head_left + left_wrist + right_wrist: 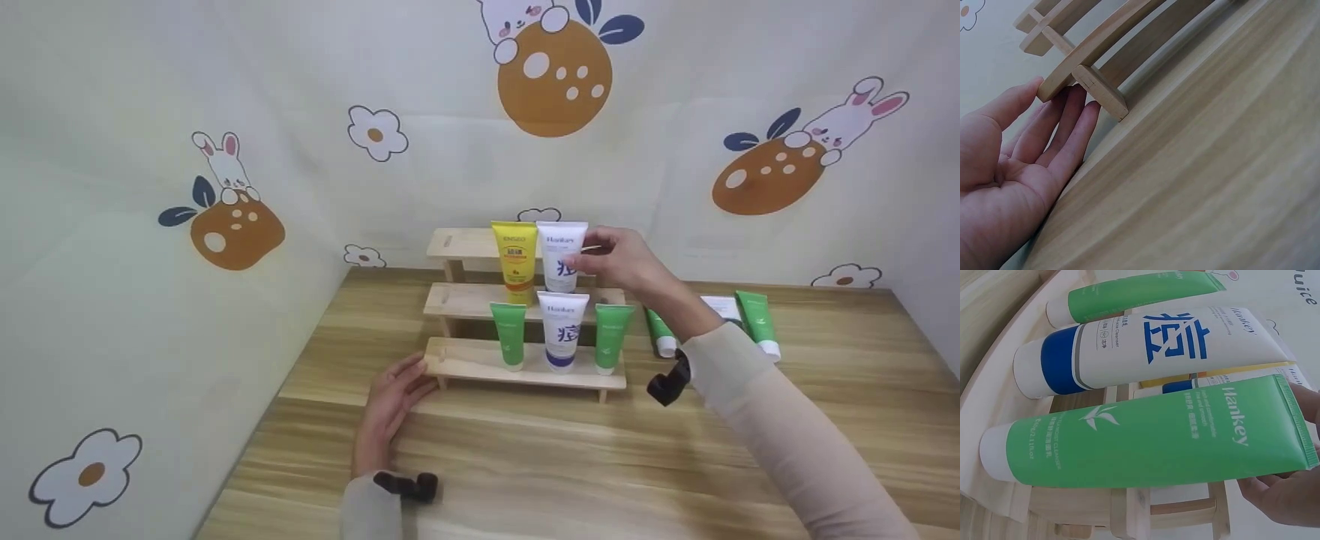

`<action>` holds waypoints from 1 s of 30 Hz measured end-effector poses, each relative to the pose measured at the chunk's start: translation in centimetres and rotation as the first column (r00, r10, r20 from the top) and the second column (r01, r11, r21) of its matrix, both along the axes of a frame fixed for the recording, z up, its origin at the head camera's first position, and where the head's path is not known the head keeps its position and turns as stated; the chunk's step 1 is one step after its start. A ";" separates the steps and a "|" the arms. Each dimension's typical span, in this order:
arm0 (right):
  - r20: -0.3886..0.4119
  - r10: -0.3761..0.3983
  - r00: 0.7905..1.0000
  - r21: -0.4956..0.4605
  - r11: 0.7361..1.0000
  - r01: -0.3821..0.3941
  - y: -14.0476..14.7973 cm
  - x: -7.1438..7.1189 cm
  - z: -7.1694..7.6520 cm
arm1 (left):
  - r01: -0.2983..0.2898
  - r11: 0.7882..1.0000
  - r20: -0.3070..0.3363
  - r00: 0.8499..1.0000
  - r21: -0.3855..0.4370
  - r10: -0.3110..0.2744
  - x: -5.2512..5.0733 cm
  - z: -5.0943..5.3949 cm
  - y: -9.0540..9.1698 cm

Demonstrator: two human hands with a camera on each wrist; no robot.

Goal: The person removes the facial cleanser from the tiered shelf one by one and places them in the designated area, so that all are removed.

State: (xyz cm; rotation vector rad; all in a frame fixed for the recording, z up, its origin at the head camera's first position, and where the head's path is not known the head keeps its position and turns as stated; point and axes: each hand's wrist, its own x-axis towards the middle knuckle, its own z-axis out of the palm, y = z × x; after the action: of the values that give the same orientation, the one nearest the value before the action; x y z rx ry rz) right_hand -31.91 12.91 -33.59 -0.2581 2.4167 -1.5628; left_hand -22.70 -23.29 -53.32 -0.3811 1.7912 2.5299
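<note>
A three-tier wooden stand (pixel 525 379) holds upright tubes. My left hand (pixel 391 401) holds the left end of its lowest tier; the left wrist view shows the thumb at the tip of the board (pixel 1089 50) and the fingers (pixel 1061 129) below. On the middle tier, my right hand (pixel 626 259) pinches a white tube (pixel 561 244) beside a yellow tube (pixel 517 259). The lowest tier bears a green tube (pixel 510 337), a white-and-blue tube (pixel 562 330) and another green tube (pixel 613 337). In the right wrist view, the near green tube (pixel 1145 439) partly hides my right hand (pixel 1292 495).
Right of the stand, a green tube (pixel 661 334), a white item (pixel 722 307) and another green tube (pixel 757 322) lie on the wood-patterned table (pixel 525 465). A printed cloth (pixel 450 180) hangs behind and at the sides. My right forearm passes over the table's right part.
</note>
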 end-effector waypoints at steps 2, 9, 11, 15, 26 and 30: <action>0.000 -0.009 1.000 0.001 1.000 0.009 -0.1 0.0 0.0 | -0.006 1.000 0.003 1.000 -0.004 0.006 -0.1 0.0 0.0; -0.042 -0.040 0.998 -0.021 0.999 0.039 -0.3 0.3 -0.2 | -0.004 1.000 -0.008 1.000 -0.013 0.003 -0.1 0.0 0.0; -0.056 -0.049 0.997 -0.030 0.998 0.047 -0.2 0.4 -0.3 | 0.000 1.000 -0.009 1.000 -0.016 0.000 -0.1 0.0 0.0; -0.092 -0.075 0.993 -0.047 0.996 0.071 0.5 0.5 -0.5 | 0.000 1.000 -0.002 1.000 -0.016 -0.001 0.0 0.1 0.0; -0.146 -0.148 0.978 -0.157 0.980 0.124 3.9 0.8 -0.9 | 0.020 1.000 -0.022 1.000 -0.004 -0.020 -0.1 -0.2 0.0; -0.129 -0.166 0.978 -0.216 0.967 0.136 5.2 1.1 -1.1 | 0.009 1.000 -0.023 1.000 -0.001 -0.009 -0.1 -0.2 0.1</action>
State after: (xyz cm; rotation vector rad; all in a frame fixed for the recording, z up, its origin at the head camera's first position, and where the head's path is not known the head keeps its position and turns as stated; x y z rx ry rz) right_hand -30.76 18.09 -34.73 -0.2385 2.4324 -1.9300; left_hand -22.84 -23.24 -53.50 -0.3452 1.7971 2.5384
